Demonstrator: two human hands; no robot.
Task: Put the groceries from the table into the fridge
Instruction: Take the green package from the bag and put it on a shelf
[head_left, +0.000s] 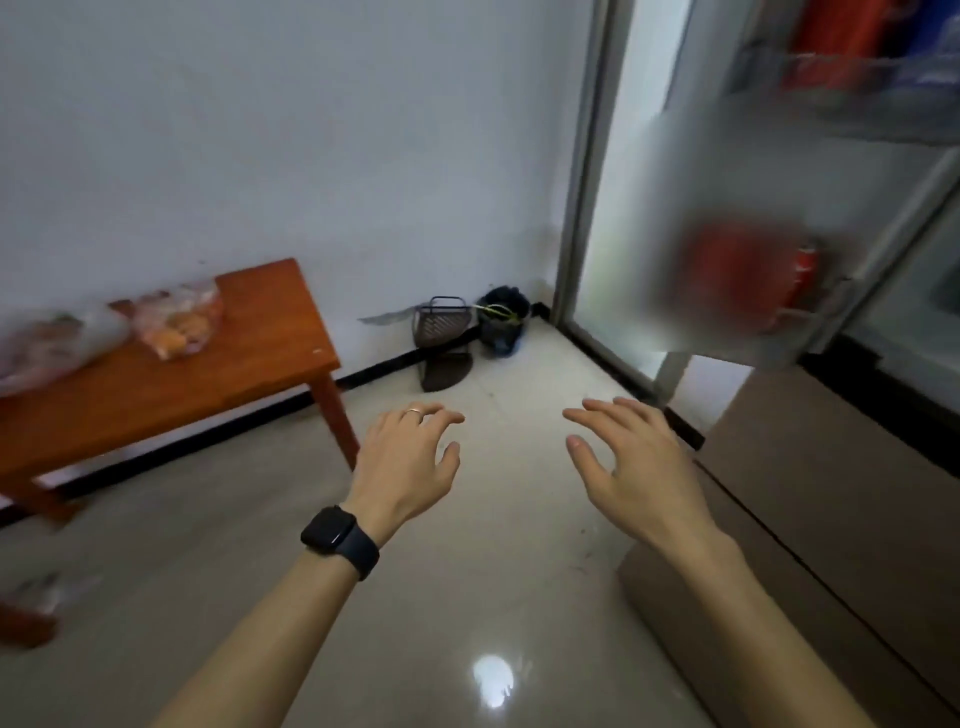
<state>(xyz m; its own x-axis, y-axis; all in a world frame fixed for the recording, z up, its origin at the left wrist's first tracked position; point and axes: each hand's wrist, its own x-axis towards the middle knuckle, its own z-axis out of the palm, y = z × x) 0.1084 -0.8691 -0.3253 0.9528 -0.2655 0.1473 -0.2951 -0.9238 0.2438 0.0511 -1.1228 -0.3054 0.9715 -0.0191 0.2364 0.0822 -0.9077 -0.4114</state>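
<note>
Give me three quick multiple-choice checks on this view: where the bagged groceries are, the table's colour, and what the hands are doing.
1. Where are the bagged groceries?
A. on the floor by the fridge
B. on the table at the left
C. in the right hand

2. What colour is the table?
A. white
B. black
C. reddish-brown

3. What state are the hands in?
A. both open and holding nothing
B. left closed on a bag
C. both gripping the fridge door

Answers:
1 B: the bags lie on the table against the wall.
2 C: its top and legs are reddish-brown wood.
3 A: the left hand and right hand hover over the floor with fingers spread, touching nothing.
</note>
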